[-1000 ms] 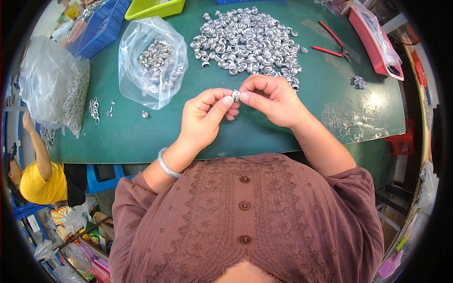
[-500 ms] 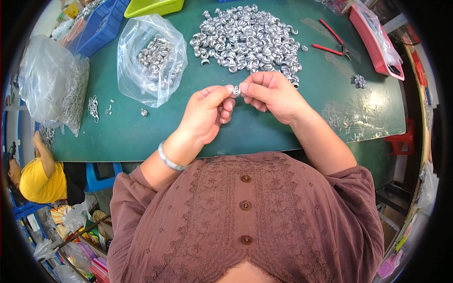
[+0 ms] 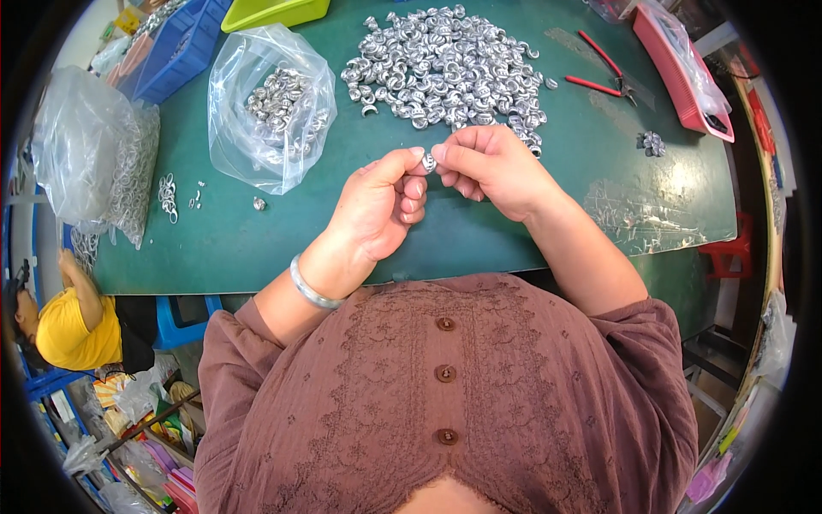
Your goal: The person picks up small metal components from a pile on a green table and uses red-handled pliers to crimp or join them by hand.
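Between my two hands is a small silvery curved metal piece [image 3: 430, 162] with a dark pattern. My left hand [image 3: 385, 193] pinches it from the left with thumb and curled fingers. On its other side my right hand [image 3: 488, 167] grips it with thumb and index finger, the remaining fingers curled under. Just beyond my hands lies a heap of similar curved silvery pieces [image 3: 441, 68]. An opened clear plastic bag [image 3: 231, 128] to the left of the heap contains more small silvery parts [image 3: 287, 98]. One loose piece [image 3: 259, 203] lies by itself left of my left hand.
Red-handled pliers [image 3: 612, 81], a small dark cluster of pieces [image 3: 652, 144] and a pink basket [image 3: 676, 77] are at right. Bags of metal rings [image 3: 133, 171], a blue bin [image 3: 175, 60] and a green tray [image 3: 265, 13] stand left. A person in yellow [image 3: 77, 330] sits at far left.
The silvery piece has turned a little between my fingertips. Both hands stay in nearly the same place, and the whole view has shifted slightly.
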The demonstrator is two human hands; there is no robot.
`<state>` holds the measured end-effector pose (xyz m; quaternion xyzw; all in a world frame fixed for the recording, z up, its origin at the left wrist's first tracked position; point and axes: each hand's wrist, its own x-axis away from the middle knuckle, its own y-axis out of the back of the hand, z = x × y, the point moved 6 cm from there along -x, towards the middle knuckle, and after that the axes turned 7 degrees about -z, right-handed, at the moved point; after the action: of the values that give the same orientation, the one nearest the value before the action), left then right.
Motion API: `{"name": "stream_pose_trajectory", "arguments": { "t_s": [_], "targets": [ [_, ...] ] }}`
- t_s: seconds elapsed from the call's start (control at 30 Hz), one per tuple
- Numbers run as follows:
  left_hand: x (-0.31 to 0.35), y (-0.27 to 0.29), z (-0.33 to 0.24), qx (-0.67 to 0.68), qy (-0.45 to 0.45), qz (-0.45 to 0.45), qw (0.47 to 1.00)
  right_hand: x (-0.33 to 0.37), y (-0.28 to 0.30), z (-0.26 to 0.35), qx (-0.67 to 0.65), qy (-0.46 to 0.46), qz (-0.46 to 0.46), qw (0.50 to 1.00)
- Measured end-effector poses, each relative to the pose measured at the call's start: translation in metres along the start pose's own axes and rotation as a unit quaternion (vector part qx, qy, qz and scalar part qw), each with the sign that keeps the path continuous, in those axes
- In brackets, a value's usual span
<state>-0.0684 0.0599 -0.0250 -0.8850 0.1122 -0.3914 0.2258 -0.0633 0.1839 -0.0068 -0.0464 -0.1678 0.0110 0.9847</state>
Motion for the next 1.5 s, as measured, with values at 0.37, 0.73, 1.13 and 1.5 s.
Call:
{"name": "stream_pose_trajectory", "arguments": {
  "t_s": [0.37,0.73,1.13,1.5],
  "targets": [
    [-0.003,-0.003,0.002,0.038,0.007,-0.013,0.999,-0.004,0.007,0.008,0.072,0.181,-0.053,0.979],
    [0.000,-0.002,0.003,0.054,0.010,0.014,0.998,-0.003,0.006,0.007,0.077,0.135,0.014,0.988],
    [0.005,-0.001,0.000,0.027,-0.007,0.026,0.999,-0.003,0.006,0.005,0.070,0.139,0.022,0.987],
    [0.003,0.005,-0.007,-0.066,-0.087,0.022,0.994,0.003,0.003,0.010,0.062,0.116,0.018,0.991]
  ]
}}
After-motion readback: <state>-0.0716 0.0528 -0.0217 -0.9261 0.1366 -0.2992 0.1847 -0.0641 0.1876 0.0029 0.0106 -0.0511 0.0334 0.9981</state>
